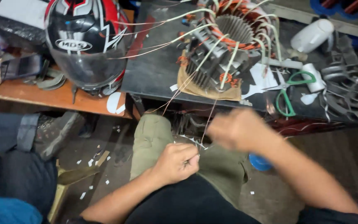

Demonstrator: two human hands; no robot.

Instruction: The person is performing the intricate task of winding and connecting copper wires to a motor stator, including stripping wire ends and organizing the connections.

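Observation:
A motor stator [224,41] with orange copper windings and pale sleeved leads rests on a brown cloth on the dark table [154,74]. Thin wires [187,83] run from it down toward my lap. My left hand [177,162] is closed around the ends of those wires, just above my olive trousers. My right hand [237,129] is blurred, fingers pinched on a wire a little higher and to the right, below the table edge.
A red, black and white helmet [85,41] sits on the orange bench [62,97]. Green-handled scissors [289,89], white tubes and grey metal parts [345,83] lie at right. Another person's boot [54,130] and leg are at left. Paper scraps litter the floor.

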